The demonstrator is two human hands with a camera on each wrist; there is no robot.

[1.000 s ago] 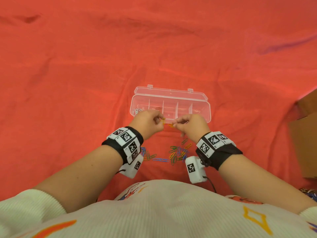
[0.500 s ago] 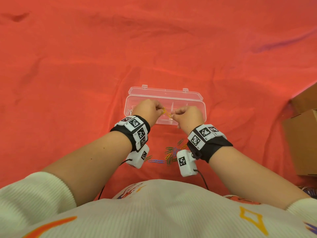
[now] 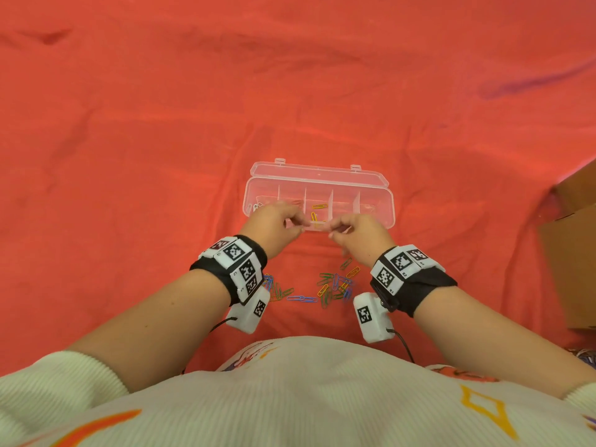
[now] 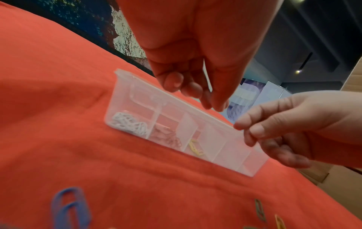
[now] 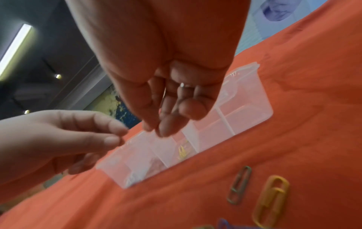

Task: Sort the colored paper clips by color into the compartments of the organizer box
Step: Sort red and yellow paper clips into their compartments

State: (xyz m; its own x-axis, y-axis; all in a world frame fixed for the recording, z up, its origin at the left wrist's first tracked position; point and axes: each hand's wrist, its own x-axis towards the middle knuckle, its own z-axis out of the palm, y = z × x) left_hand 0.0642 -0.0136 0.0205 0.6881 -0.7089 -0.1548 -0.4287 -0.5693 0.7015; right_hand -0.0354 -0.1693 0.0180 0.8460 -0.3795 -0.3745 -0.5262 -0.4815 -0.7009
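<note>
The clear organizer box [image 3: 390, 204] lies open on the red cloth. Its left end compartment holds white clips [image 4: 127, 124], the one beside it reddish clips [image 4: 170, 137], and the middle one yellow clips [image 3: 319, 206]. My left hand [image 3: 277, 221] and right hand [image 3: 354, 232] hover over the box's near edge, either side of the middle compartment. Their fingers hang loosely and nothing shows between them. In the wrist views the left hand [image 4: 205, 93] and right hand [image 5: 166, 116] point down at the box [image 5: 250, 111], both empty. A pile of mixed clips [image 3: 335, 285] lies between my wrists.
A brown cardboard box [image 3: 574, 253] stands at the right edge of the cloth. Loose on the cloth near my wrists are a blue clip [image 4: 70, 206], a green clip [image 5: 240, 184] and a yellow clip [image 5: 271, 199]. Red cloth stretches far behind the organizer.
Both hands pinched a yellow clip together over the box before. It has left my fingers, my hands have drawn slightly apart, and yellow clips show in the middle compartment.
</note>
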